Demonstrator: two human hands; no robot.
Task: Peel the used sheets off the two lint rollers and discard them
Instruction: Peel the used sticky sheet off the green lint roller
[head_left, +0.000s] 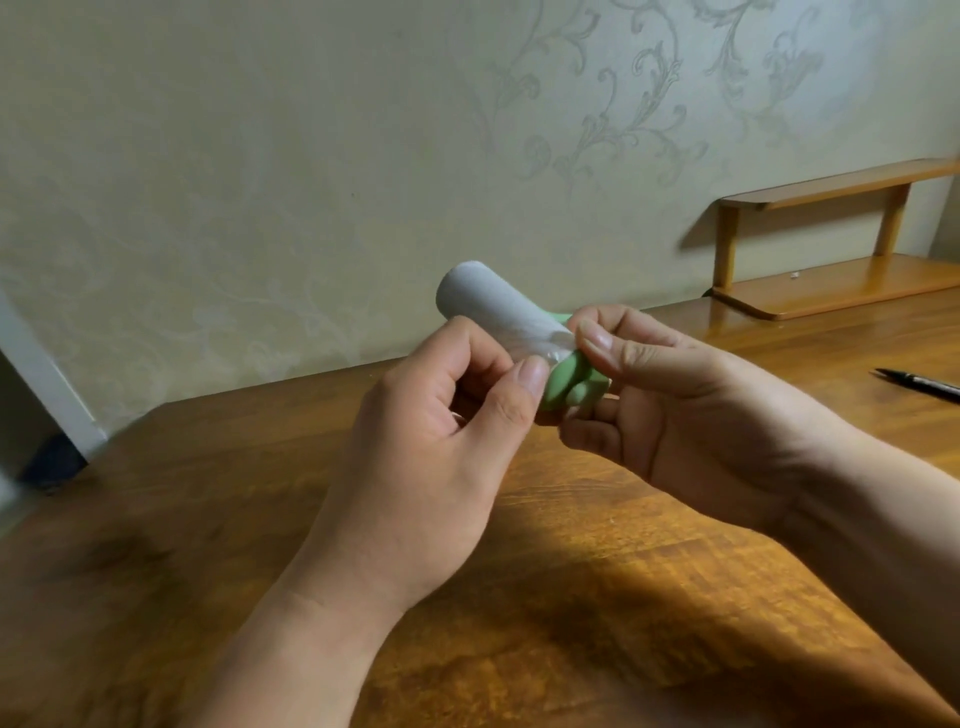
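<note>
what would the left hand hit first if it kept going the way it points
Probably the lint roller: the left hand seems to touch its white roll with the thumb, right hand just beyond.

left hand (441, 431), right hand (691, 410), both bare, short trimmed nails (532, 376), forearms (291, 623) bare to frame edge

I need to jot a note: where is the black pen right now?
In the head view the slim black pen lies on the brown wooden table at the far right, beyond the right hand.

Single head view, close above hands, facing forward and down over wooden table (519, 597) toward wall (260, 156).
</note>
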